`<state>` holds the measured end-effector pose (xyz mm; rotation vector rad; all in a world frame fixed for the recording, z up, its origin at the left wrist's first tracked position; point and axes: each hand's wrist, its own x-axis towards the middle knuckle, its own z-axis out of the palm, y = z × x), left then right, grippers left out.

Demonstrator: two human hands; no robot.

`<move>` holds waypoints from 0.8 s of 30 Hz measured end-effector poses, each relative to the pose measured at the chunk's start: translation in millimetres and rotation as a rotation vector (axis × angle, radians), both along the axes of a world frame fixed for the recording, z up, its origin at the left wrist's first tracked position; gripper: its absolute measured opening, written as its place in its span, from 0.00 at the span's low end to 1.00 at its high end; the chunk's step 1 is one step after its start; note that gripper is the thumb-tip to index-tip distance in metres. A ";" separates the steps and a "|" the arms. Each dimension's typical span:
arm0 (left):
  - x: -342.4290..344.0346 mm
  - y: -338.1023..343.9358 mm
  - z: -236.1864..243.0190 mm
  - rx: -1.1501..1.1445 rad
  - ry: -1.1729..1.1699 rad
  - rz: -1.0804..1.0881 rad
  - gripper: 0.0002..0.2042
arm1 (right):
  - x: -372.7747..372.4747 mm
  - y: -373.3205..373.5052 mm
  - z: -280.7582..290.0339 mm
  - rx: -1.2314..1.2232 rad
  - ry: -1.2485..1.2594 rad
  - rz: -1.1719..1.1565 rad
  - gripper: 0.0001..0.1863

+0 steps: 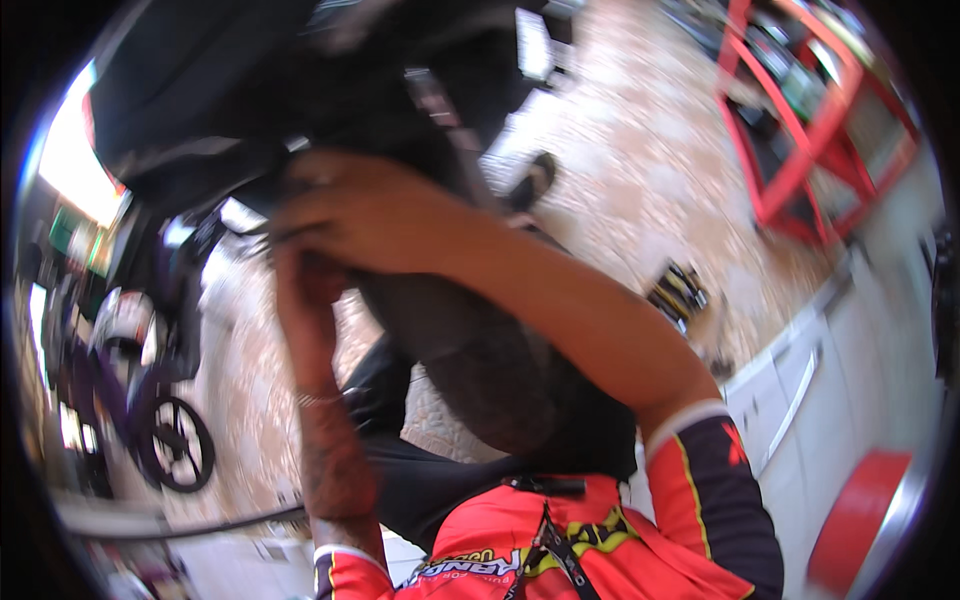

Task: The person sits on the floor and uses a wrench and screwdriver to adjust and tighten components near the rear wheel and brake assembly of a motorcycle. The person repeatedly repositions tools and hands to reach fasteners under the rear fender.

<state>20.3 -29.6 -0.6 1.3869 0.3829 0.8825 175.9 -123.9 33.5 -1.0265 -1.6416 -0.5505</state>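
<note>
Both my hands meet at the lower edge of a large black vehicle body (230, 100), probably a motorcycle's. My right hand (355, 215) reaches across from the right with its fingers curled inward; whatever they hold is too blurred to name. Just below it, my left hand (310, 300) comes up from below, its fingertips hidden behind the right hand. A small dark piece lies close to the fingers, but its kind is unclear. My bent knee (490, 390) in dark trousers is under my right forearm.
A red metal frame stand (825, 125) holding assorted items is at the upper right. Dark and yellow tools (678, 295) lie on the tiled floor (640, 130). Another motorcycle's wheel (178, 445) is at the left. White cabinets (790, 400) and a red round object (862, 520) are at the right.
</note>
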 end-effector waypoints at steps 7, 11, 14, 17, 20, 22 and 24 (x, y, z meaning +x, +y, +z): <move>-3.9 20.8 14.9 -0.034 -0.137 -0.050 0.23 | -15.7 8.7 1.9 -0.156 0.220 -0.077 0.13; -1.5 21.4 18.7 0.103 -0.122 -0.285 0.21 | -15.1 10.9 0.0 -0.246 0.329 -0.081 0.15; 5.6 7.2 18.0 0.114 -0.044 -0.031 0.26 | -18.3 12.2 -0.7 -0.177 0.194 -0.225 0.15; 14.2 -7.4 21.7 0.139 0.019 0.083 0.29 | -19.1 9.4 -2.2 -0.199 0.130 -0.292 0.16; 19.7 -14.4 25.9 0.170 0.026 0.128 0.29 | -18.9 1.3 -3.7 -0.241 0.088 -0.333 0.18; 20.2 -14.9 26.3 0.172 0.035 0.151 0.28 | -19.1 -4.8 -3.6 -0.245 0.097 -0.356 0.18; 18.8 -12.7 24.9 0.155 0.051 0.138 0.28 | -20.4 -8.4 -3.9 -0.261 0.156 -0.352 0.18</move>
